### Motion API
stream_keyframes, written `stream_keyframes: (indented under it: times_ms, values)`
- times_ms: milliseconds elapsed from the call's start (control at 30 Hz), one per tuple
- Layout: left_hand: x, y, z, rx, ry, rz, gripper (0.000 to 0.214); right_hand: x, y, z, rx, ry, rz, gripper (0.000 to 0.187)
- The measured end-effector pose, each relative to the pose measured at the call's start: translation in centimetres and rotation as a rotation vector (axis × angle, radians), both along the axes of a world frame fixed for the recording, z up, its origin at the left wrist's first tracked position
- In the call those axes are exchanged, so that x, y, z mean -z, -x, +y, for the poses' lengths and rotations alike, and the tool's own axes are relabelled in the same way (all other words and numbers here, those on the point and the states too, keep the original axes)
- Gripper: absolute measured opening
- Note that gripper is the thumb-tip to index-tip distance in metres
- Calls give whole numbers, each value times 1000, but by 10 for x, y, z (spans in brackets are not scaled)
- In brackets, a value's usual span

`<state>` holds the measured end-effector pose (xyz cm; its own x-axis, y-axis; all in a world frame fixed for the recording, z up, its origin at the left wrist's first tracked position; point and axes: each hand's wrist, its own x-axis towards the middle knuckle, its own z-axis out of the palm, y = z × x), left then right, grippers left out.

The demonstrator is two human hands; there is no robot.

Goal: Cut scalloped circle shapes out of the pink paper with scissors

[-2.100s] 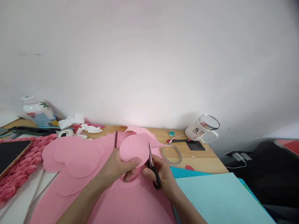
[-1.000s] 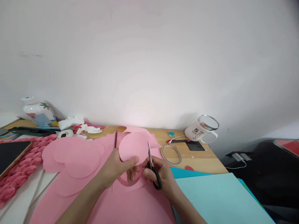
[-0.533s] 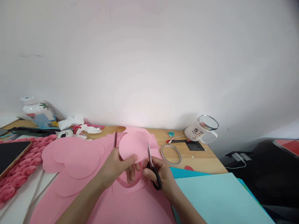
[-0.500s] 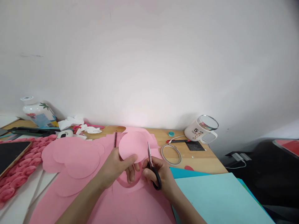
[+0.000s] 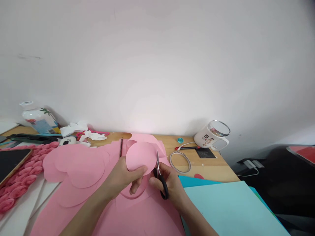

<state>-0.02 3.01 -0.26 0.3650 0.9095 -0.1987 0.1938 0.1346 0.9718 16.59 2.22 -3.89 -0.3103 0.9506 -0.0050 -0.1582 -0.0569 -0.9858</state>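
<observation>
My left hand (image 5: 124,178) pinches a round pink paper piece (image 5: 140,156) by its lower edge, thumb on top. My right hand (image 5: 171,186) is closed on black-handled scissors (image 5: 160,177), whose blades point up along the right edge of the round piece. Both hands hover over a large pink paper sheet (image 5: 137,216) with a curved cut-out under them. A stack of cut pink circles (image 5: 76,165) lies to the left.
A wooden table (image 5: 211,168) holds a white mug (image 5: 211,137), a roll of clear tape (image 5: 181,162), a red pen (image 5: 188,148) and a teal cap (image 5: 180,140). Turquoise sheets (image 5: 226,209) lie at right. Pink paper roses (image 5: 22,177), a dark tablet (image 5: 10,162) and a white jar (image 5: 36,116) sit left.
The pointed flap at the right of the round piece has been cut off. The round piece has turned slightly in my left hand, and the scissors stay at its right edge.
</observation>
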Motion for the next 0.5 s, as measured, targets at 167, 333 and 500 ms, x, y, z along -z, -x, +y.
stream_keyframes:
  times_ms: [167,333,500]
  values:
    - [1,1,1,-4,-7,4,39,2,0,0,-11,-19,12,33]
    - [1,2,1,-5,-15,1,41,4,-1,0,-19,-31,9,30]
    - [0,1,0,-19,-13,3,40,6,-1,1,-10,-12,-37,29]
